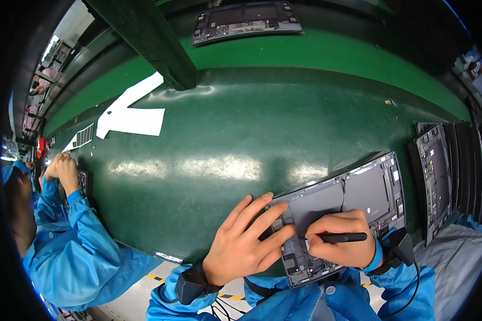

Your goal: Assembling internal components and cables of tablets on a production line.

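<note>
An open device chassis (316, 208), likely a tablet or laptop with dark battery panels and circuit boards showing, lies tilted at the front edge of the green bench. My left hand (249, 241) rests with spread fingers on its left end, fingertips on the frame and inner parts. My right hand (344, 235) is closed around a black pen-shaped tool (345, 237), its tip pointing left at the boards. The fingers hide the tip and whatever it touches. Each wrist wears a black module on a strap.
More open chassis (436, 176) stand at the right beside a row of black upright slats (471, 166). Another chassis (246, 22) lies on the far green strip (326, 51). White paper sheets (139, 121) lie near a dark post (150, 43). A co-worker in blue (80, 257) works at left.
</note>
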Motion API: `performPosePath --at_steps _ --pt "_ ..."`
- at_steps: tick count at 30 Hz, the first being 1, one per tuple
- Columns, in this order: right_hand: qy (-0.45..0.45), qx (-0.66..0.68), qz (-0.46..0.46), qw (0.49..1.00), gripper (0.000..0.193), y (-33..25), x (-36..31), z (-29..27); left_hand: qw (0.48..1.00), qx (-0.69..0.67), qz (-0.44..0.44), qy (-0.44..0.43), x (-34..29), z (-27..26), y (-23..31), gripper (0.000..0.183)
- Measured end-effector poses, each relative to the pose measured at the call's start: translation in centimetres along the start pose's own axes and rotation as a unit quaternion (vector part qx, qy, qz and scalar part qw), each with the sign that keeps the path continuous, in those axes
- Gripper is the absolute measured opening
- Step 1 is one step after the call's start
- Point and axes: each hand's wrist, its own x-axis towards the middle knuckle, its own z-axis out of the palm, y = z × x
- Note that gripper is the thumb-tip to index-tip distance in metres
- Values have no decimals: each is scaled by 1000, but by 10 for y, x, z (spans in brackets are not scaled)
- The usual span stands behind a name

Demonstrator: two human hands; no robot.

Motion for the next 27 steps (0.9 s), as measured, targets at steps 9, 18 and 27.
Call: performPosePath --at_steps 9,18,27 --pt "-18 4 18 1000 10 1 1 -3 997 -1 72 -29 2 -2 -7 26" --pt "-38 2 39 999 8 -1 3 -6 995 -13 93 -27 -2 -2 -6 24" --pt "-42 28 51 997 9 -2 -2 -10 996 -1 87 -27 -3 -4 -4 28"
